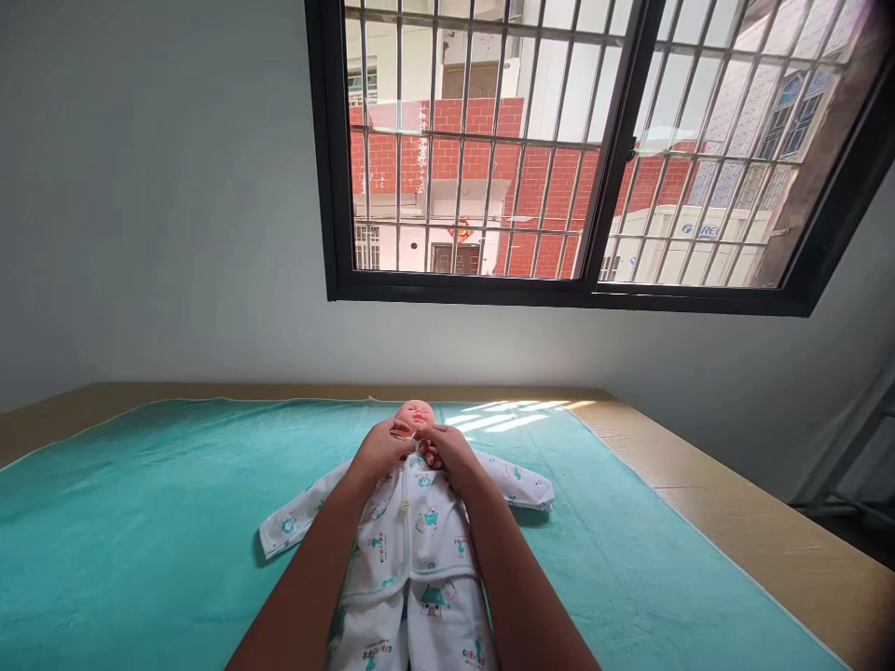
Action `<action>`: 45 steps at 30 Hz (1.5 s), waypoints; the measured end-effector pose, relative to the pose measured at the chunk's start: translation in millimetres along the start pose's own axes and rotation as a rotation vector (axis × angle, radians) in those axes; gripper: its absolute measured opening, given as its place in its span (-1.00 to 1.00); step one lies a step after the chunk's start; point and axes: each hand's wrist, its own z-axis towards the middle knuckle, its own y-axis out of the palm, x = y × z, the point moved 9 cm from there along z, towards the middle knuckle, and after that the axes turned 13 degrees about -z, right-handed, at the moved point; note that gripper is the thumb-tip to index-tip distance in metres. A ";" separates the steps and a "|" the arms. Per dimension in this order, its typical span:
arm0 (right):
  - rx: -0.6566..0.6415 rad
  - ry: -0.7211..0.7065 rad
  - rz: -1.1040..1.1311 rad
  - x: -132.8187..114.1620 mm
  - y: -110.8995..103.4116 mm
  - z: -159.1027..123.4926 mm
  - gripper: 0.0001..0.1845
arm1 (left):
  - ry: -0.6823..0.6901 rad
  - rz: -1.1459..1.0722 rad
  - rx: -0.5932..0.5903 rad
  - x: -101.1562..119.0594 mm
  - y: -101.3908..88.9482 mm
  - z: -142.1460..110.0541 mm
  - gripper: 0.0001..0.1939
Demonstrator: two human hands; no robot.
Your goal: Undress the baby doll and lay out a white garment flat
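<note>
Teal sheet (168, 522): doll (418, 412) face-up, printed jacket (428, 517) clamped at neck in left fingers (404, 446), right fingers (431, 456), just below head.

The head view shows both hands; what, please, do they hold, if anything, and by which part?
The left hand and right hand seem to pinch the printed jacket at its neck, below the doll's head; the exact grip is hidden.

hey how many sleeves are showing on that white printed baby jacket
2. The left sleeve sticks out left of the left arm; the right sleeve sticks out right of the right arm. The arms and hands may hide part of each.
</note>
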 end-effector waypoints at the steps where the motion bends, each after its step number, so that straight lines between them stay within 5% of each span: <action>1: 0.007 0.002 -0.004 0.3 -0.1 0.1 -0.81 | -0.001 0.012 -0.001 -0.3 -0.8 1.0 -0.68; 21: 0.050 -0.124 -0.248 -15.9 -4.7 -4.1 -0.71 | -0.048 -0.319 0.021 -10.4 1.0 3.8 -0.68; 26: 0.185 -0.209 -0.648 -35.2 -11.4 -8.3 -0.73 | -0.055 -0.316 -0.002 -7.3 2.8 2.8 -0.73; 29: 0.277 -0.186 -0.901 -45.5 -10.5 -12.7 -0.84 | -0.049 -0.295 -0.031 -6.0 6.7 4.2 -0.73; 33: 0.345 -0.170 -0.943 -49.9 -7.7 -13.7 -0.94 | 0.024 -0.210 0.006 -6.2 3.6 9.2 -0.74; 45: 0.206 -0.166 -0.834 -32.6 -14.9 -2.6 -0.94 | 0.184 0.149 -0.036 5.1 3.9 8.8 -0.91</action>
